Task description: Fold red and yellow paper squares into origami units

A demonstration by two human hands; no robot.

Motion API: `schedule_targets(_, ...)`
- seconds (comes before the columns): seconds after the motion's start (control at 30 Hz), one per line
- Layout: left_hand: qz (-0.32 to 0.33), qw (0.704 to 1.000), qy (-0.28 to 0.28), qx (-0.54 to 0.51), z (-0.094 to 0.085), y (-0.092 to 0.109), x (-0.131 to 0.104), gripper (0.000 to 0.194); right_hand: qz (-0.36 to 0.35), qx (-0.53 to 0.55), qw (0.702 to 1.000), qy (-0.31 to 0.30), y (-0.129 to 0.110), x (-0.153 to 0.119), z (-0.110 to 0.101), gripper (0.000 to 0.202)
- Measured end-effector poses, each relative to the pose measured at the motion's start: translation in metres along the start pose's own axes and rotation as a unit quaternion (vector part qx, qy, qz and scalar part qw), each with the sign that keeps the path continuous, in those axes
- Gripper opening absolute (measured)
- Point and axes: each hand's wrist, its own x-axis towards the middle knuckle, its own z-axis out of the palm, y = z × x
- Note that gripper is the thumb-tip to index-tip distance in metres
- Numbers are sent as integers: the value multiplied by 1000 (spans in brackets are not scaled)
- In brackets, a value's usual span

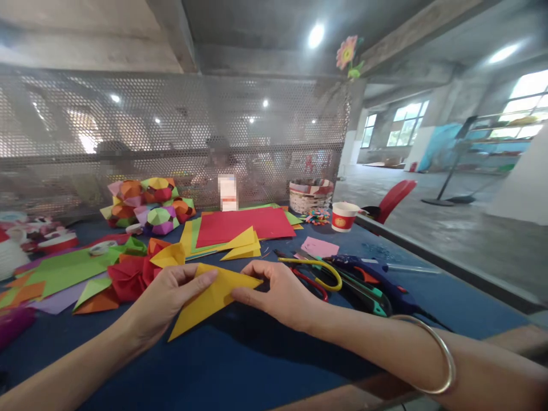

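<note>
A folded yellow paper triangle (pixel 209 295) is held above the blue tabletop between both hands. My left hand (pixel 169 297) pinches its upper left side, thumb on top. At the right corner, my right hand (pixel 274 291) grips it between thumb and fingers. Just beyond lie more folded yellow triangles (pixel 244 244) beside a stack of coloured sheets with a red sheet (pixel 248 224) on top. Left of these, folded red paper pieces (pixel 128 279) lie close to my left hand. Yellow-and-red-handled scissors (pixel 331 277) rest right beside my right hand.
A blue glue gun (pixel 381 285) and a green-and-black cutter (pixel 366 294) lie on the right. Behind them stand a paper cup (pixel 343 217) and a woven basket (pixel 310 197). Coloured paper balls (pixel 160 220) sit back left, before a perforated metal screen (pixel 265 125).
</note>
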Motion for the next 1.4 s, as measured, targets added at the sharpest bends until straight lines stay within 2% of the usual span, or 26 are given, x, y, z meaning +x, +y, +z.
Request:
schedule_targets(0.13, -10, 997, 27, -76, 0, 1, 1, 57, 6, 52, 999, -10, 4, 4, -1, 28)
schedule_targets(0.3, 19, 997, 22, -69, -2, 0, 5, 53, -8, 107, 994, -17, 5, 6, -2, 43)
schedule_targets(0.43, 33, 998, 23, -55, -2, 1, 6, 55, -5, 107, 994, -13, 5, 7, -2, 47)
schedule_targets(0.57, 40, 998, 32, -45, -2, 3, 6, 57, -20, 92, 996, -9, 5, 6, -2, 44)
schedule_targets(0.87, 72, 997, 35, 8, -4, 0, 7, 57, 5, 48, 999, -6, 7, 6, 1, 27)
schedule_targets(1.03, 97, 994, 40, 41, -7, -1, 9, 56, -44, 29, 999, 13, 8, 6, 1, 22)
schedule_targets(1.17, 139, 986, 32, 85, -8, -4, 8, 50, -55, 75, 996, 10, 11, 7, 2, 45)
schedule_targets(1.3, 162, 980, 18, 110, -7, -5, 7, 42, -70, 79, 994, 26, 11, 8, 1, 57)
schedule_targets(1.33, 164, 980, 17, 113, -7, -5, 6, 41, -72, 73, 994, 25, 11, 8, 1, 55)
schedule_targets(1.4, 160, 981, 12, 107, -5, -5, 5, 40, -68, 52, 996, 16, 10, 8, 0, 36)
